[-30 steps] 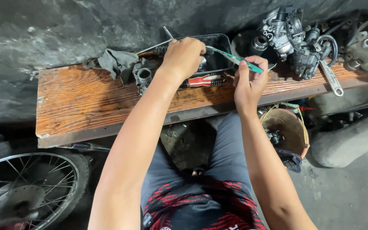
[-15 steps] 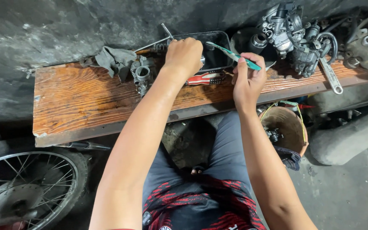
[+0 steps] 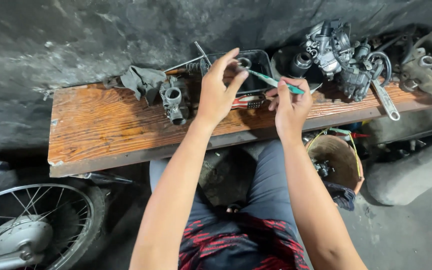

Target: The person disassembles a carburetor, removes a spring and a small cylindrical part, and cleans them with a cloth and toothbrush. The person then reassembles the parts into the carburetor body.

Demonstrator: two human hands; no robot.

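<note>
Your left hand (image 3: 218,92) pinches a small metal ring (image 3: 244,62) over the dark tray (image 3: 262,65); your right hand (image 3: 291,102) grips the green toothbrush (image 3: 275,82) (bristles at the ring). Mid-scrub, seemingly; steady the ring.

Your left hand (image 3: 217,92) pinches a small metal ring (image 3: 244,62) between thumb and fingertips, raised above the black tray (image 3: 261,65). Your right hand (image 3: 291,102) grips a green-handled brush (image 3: 275,82), its head pointing toward 10 o'clock, near the ring.
</note>
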